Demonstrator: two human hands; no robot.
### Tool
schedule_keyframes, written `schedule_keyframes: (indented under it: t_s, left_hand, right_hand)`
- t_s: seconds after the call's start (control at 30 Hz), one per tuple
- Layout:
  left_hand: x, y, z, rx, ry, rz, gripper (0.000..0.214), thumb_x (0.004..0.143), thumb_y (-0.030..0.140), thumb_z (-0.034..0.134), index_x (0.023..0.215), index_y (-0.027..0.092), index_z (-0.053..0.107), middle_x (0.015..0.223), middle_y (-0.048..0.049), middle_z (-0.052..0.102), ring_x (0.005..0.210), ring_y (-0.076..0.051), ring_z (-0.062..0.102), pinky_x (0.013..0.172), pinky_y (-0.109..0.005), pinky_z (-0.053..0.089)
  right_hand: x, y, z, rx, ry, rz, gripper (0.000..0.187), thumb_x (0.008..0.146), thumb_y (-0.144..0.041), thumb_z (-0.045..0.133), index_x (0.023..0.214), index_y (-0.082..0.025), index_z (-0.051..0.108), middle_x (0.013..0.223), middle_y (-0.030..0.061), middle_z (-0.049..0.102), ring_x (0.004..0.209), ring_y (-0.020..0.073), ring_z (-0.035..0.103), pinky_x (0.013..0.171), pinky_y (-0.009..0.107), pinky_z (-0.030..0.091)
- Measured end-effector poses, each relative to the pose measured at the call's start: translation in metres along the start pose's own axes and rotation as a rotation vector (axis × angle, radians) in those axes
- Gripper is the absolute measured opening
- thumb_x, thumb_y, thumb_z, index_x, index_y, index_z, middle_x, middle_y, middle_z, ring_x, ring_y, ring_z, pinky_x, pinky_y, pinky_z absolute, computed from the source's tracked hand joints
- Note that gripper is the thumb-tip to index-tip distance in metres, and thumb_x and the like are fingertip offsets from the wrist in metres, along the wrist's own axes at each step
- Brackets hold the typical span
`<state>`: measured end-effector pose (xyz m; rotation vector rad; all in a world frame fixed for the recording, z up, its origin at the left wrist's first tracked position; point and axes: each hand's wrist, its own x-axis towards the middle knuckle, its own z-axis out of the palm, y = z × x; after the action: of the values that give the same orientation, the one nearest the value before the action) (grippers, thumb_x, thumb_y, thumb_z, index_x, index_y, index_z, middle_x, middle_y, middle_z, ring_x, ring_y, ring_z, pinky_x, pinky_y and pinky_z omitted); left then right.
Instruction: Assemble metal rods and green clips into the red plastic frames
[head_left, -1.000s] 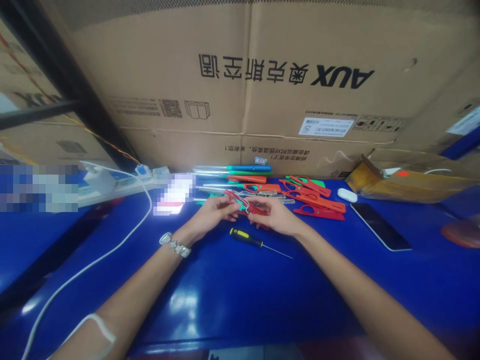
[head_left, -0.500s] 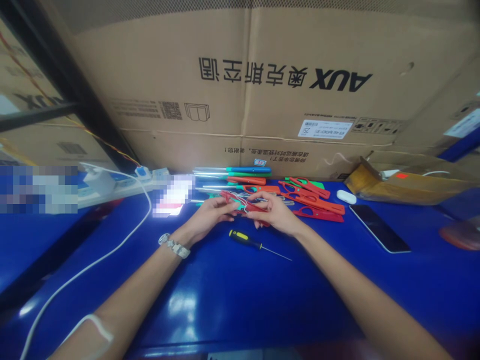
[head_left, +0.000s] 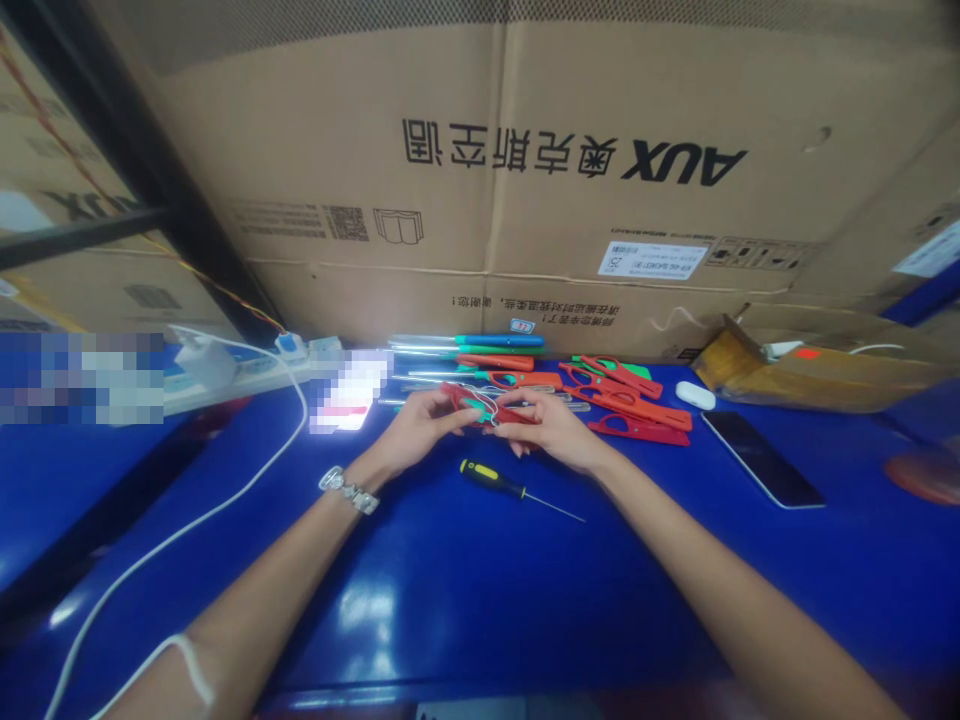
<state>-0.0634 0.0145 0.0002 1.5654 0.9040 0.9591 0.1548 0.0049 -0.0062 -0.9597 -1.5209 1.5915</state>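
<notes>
Fingers of the right hand (head_left: 555,430) sit a little closer together than half a second ago, while the left hand (head_left: 412,435) holds nearly the same place. Nearest the wearer, a black-and-yellow screwdriver (head_left: 491,477) lies on the blue table (head_left: 450,600), below the gap between both hands, its shaft slanting under the right one. Beyond it, a red casing (head_left: 508,414) spans from hand to hand, long axis running sideways and dipping slightly rightward, about equally near each. Left thumb and fingers pinch its left end; the right hand grips its right part, though whether those fingertips also catch the white wires (head_left: 491,400) I cannot tell. Past the right hand, to its right, lie red and orange casings (head_left: 637,405); directly beyond both hands, rod-tipped lighters (head_left: 499,342) lie before a cardboard box (head_left: 480,230).
</notes>
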Motion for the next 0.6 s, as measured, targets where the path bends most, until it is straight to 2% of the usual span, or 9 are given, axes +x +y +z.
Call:
schedule_keyframes:
  t_s: [0.17,0.43,0.6]
  left_hand:
    - [-0.0021,0.0027,0.0015,-0.025,0.010,0.015,0.017,0.078,0.033,0.074,0.081,0.017,0.073,0.087,-0.0041,0.075,0.072,-0.013,0.064,0.066,-0.025,0.051]
    - [-0.0006,0.0064,-0.0013,-0.001,-0.001,0.038,0.021,0.077,0.034,0.075,0.069,0.016,0.070,0.077,-0.0031,0.072,0.068,-0.013,0.061,0.066,-0.025,0.050]
    - [-0.0015,-0.0007,0.0000,-0.107,0.002,-0.019,0.020,0.077,0.035,0.077,0.078,0.016,0.072,0.080,-0.0029,0.072,0.072,-0.013,0.063,0.070,-0.026,0.051]
  right_hand:
    - [-0.0003,-0.0028,0.0022,-0.040,0.012,-0.001,0.038,0.073,-0.036,0.081,0.097,-0.016,0.060,0.063,-0.0024,0.066,0.047,0.0078,0.055,0.045,0.020,0.037]
    - [0.0016,0.0027,0.0045,0.014,0.003,0.000,0.038,0.072,-0.037,0.081,0.099,-0.016,0.063,0.082,0.0030,0.072,0.048,0.0062,0.055,0.044,0.020,0.037]
    - [0.0020,0.0032,0.0080,0.016,0.008,-0.020,0.036,0.072,-0.038,0.081,0.096,-0.016,0.065,0.070,-0.0005,0.069,0.046,0.0067,0.053,0.043,0.020,0.035]
